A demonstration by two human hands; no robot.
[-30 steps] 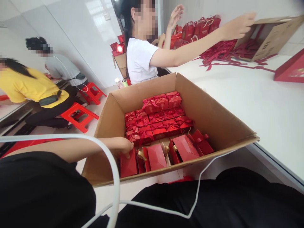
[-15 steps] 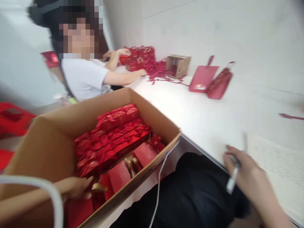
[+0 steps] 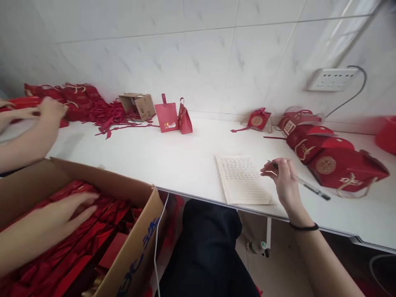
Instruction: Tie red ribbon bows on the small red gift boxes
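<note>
Since the earlier frame, right hand point(image 3: 286, 181) has come to rest on the table point(image 3: 173, 156), fingers closed round a pen point(image 3: 309, 187) just right of the notebook point(image 3: 243, 179). Left hand point(image 3: 66, 210) lies open, fingers flat on red boxes point(image 3: 105, 214) in the near-left carton point(image 3: 136, 251).

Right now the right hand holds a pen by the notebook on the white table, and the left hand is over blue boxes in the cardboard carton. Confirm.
One thing is wrong: the boxes are red, not blue. The head view shows the left hand over them in the cardboard carton; the right hand holds the pen by the notebook on the white table.
</note>
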